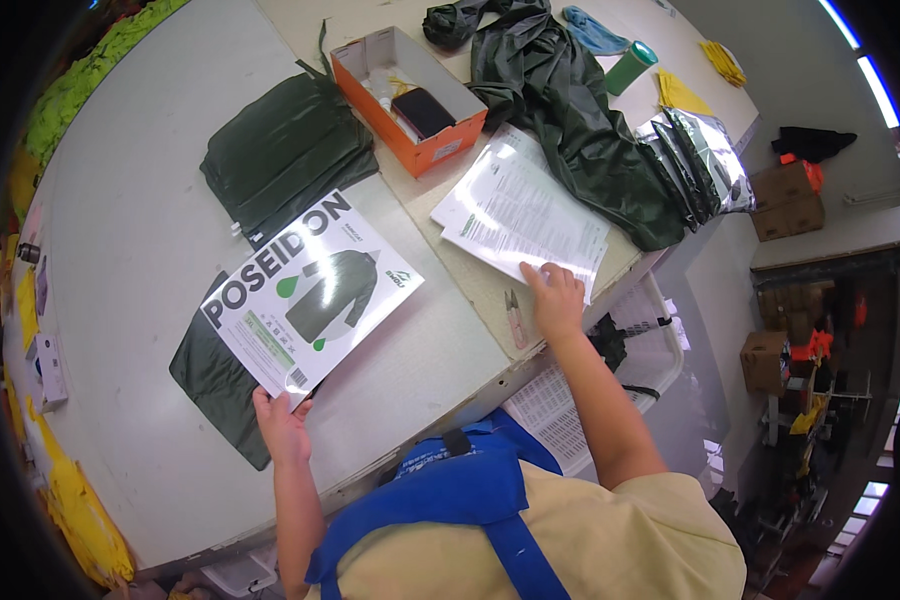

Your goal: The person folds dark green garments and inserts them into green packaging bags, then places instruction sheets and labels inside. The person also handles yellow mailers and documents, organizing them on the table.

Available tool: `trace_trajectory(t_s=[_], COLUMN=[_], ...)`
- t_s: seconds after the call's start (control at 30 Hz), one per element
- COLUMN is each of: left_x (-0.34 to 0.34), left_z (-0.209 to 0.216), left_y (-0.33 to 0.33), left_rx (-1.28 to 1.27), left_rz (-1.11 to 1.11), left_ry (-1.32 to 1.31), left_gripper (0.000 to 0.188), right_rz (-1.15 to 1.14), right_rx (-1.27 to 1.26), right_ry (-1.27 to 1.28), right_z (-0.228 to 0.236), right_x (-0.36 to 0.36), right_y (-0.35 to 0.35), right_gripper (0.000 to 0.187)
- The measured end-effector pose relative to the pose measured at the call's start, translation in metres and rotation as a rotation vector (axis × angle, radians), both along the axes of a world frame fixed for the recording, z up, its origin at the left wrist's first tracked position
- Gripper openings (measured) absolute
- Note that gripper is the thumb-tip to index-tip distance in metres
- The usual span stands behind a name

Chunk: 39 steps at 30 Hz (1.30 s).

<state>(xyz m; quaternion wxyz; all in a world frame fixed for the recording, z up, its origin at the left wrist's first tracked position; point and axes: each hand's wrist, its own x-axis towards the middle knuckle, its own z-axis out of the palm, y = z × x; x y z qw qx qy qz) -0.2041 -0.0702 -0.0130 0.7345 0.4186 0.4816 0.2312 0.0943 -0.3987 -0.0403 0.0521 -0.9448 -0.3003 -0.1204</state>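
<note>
The left hand [282, 428], at about seven o'clock in the view, pinches the near corner of a white printed card [312, 290] showing a dark jacket, its fingers closed on the card's edge; the card lies tilted over a folded dark green garment [215, 385] on the grey desk [120, 220]. The right hand [555, 300], just right of centre, rests flat with fingers spread and open on the lower edge of a stack of printed leaflets [520, 210], gripping nothing that can be seen, though one sheet may be under the fingertips. Judging by the layout, the packing work is partway along: one garment sits under its card, a further pile of folded dark green garments [288, 155] waits at eleven o'clock, and loose unfolded dark rainwear [570, 110] sprawls at one o'clock beside shiny empty bags [700, 160]. No garment near the hands is bagged yet, so leaflet, card and bagging appear left to do. Small pink snips [515, 318] lie just left of the right hand, and an orange box [410, 100] holding a dark phone sits at twelve o'clock.
</note>
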Motion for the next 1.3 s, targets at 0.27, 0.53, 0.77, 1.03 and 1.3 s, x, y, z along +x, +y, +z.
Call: trace_trajectory(t_s=[0.27,0.53,0.77,1.03,1.3], left_x=[-0.008,-0.029,-0.018,-0.025,-0.024], left_z=[0.001,-0.014,-0.004,-0.004,0.007], left_y=[-0.004,-0.001,-0.009,-0.023,-0.026], left_rx=[-0.02,-0.011,-0.027,-0.032,-0.099], left_rz=[-0.036,0.056,0.018,0.053,0.027], left_ry=[-0.038,-0.017,-0.017,0.007,-0.09], left_gripper=[0.026,0.027,0.026,0.026,0.028], right_rz=[0.07,0.108,-0.06,-0.08,-0.015], right_rx=[0.089,0.364,0.267,-0.084,-0.136], right_ry=[0.007,-0.032,0.651,0.895,-0.044], right_z=[0.021,0.103,0.047,0.058,0.052], right_x=[0.03,0.082,0.171,0.224,0.156], right_y=[-0.008,-0.054,-0.075,-0.029,0.05], right_gripper=[0.035,0.021,0.014,0.019,0.031])
